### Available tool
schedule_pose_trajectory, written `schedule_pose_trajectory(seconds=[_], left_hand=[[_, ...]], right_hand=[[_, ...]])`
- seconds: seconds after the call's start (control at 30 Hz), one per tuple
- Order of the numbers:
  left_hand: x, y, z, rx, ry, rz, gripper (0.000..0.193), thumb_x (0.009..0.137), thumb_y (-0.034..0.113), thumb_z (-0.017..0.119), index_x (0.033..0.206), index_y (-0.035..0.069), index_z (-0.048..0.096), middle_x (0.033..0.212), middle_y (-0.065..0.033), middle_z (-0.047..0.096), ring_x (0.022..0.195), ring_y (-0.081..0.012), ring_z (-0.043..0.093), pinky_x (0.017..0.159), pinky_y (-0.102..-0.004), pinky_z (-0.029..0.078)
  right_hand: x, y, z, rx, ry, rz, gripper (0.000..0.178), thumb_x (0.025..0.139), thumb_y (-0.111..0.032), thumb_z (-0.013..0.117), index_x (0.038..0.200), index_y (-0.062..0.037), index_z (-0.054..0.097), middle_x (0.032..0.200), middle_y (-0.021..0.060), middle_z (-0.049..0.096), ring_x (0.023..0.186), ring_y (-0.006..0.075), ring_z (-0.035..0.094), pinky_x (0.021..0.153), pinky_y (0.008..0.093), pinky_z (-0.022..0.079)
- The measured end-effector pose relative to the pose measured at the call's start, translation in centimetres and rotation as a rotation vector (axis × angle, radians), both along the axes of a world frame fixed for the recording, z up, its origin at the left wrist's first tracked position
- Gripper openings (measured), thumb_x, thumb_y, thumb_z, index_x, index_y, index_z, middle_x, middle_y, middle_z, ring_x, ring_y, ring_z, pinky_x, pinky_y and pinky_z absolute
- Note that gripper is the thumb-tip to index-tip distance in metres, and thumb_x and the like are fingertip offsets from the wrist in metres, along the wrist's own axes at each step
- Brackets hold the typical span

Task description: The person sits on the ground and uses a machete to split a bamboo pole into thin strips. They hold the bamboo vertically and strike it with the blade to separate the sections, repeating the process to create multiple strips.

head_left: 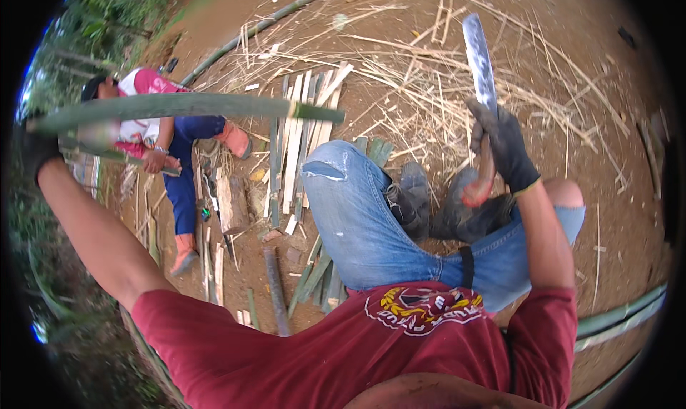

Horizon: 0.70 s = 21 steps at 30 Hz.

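Observation:
My left hand (39, 151), in a dark glove, reaches far out to the left and grips one end of a long green bamboo piece (193, 106). The bamboo stretches sideways across the view, off the ground, and its free end is over a pile of split bamboo slats (294, 151). In my gloved right hand (509, 148) is a machete (480, 62), its blade pointing up and away from me. Its wooden handle (486, 169) shows below my fist, above my boots. The blade and the bamboo are apart.
A co-worker (153, 119) with orange boots sits at the left, hands on another bamboo piece. Near them is a wood block (232, 205). Thin bamboo shavings (407, 80) litter the ground ahead. A bamboo pole (257, 28) lies at the far left, others (622, 316) at the right.

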<state>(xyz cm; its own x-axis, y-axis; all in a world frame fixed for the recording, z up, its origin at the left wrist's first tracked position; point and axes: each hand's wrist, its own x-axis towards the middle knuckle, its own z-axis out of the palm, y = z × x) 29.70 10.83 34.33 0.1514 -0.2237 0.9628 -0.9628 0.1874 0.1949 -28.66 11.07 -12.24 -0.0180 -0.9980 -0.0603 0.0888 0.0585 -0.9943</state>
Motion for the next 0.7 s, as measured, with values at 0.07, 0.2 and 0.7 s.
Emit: schedule_pose_trajectory(seconds=[0.07,0.2,0.7], left_hand=[[8.9,2.3,-1.0,0.213,-0.623,0.885,0.027,0.085,0.034,0.065,0.093,0.010,0.072,0.092,-0.0152,0.070,0.081,-0.0328,0.068,0.069,-0.0460,0.053],[14.7,3.1,-11.9,0.259,-0.371,1.036,0.023,0.077,0.034,0.075,0.089,0.015,0.076,0.089,-0.0122,0.073,0.082,-0.0342,0.070,0.070,-0.0462,0.054],[20.3,0.0,-38.6,0.255,0.382,-0.002,0.016,0.071,0.012,0.076,0.077,0.008,0.063,0.075,-0.0038,0.067,0.069,-0.0170,0.060,0.066,-0.0354,0.048]], right_hand=[[-0.1,-0.4,0.0,0.000,-0.199,0.034,0.033,0.094,-0.036,0.065,0.093,-0.0031,0.062,0.062,0.0025,0.056,0.052,0.0114,0.058,0.048,0.0254,0.047],[0.4,-1.3,2.1,0.001,-0.209,0.099,0.054,0.104,-0.044,0.048,0.138,-0.0014,0.049,0.071,-0.0012,0.050,0.058,0.0102,0.053,0.056,0.0251,0.047],[3.9,2.8,9.2,-0.300,-0.704,0.234,0.038,0.101,-0.045,0.054,0.100,-0.0071,0.057,0.064,-0.0010,0.054,0.058,0.0148,0.060,0.055,0.0303,0.054]])
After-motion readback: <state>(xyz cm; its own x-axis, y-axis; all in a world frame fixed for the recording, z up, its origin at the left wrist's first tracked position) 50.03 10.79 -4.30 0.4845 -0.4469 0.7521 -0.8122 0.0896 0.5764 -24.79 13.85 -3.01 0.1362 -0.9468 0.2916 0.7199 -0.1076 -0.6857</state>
